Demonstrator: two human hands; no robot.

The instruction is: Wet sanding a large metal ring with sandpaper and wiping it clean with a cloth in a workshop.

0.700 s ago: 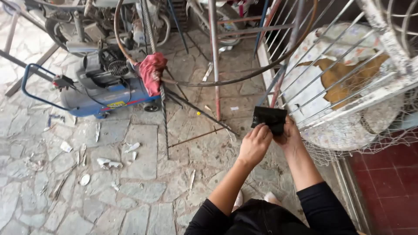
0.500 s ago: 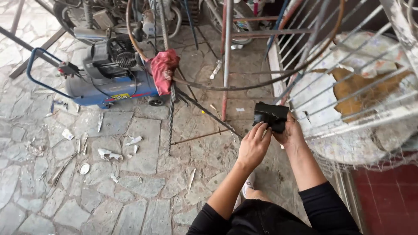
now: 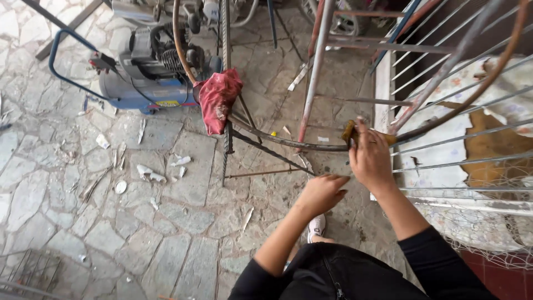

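Sandpaper [image 3: 350,133], a small yellowish-brown piece, sits folded over the curved metal bar [image 3: 288,143] beside the white railing [image 3: 444,78]. Right hand [image 3: 371,161] fingers are closed on it, pressing it to the bar. Left hand [image 3: 321,193] hangs loosely curled, empty. Thin and floppy, the sheet likely handles best pinched flat.

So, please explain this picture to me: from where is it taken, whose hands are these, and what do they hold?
The camera sits on a person's head and looks down, so you see that person's own arms in black sleeves. The right hand presses a small yellow-brown piece, perhaps sandpaper, against a curved rusty metal bar of a metal frame. The left hand hangs empty just below. On the stone floor stand a blue air compressor and scattered white scraps. A red rag hangs on an upright rod.
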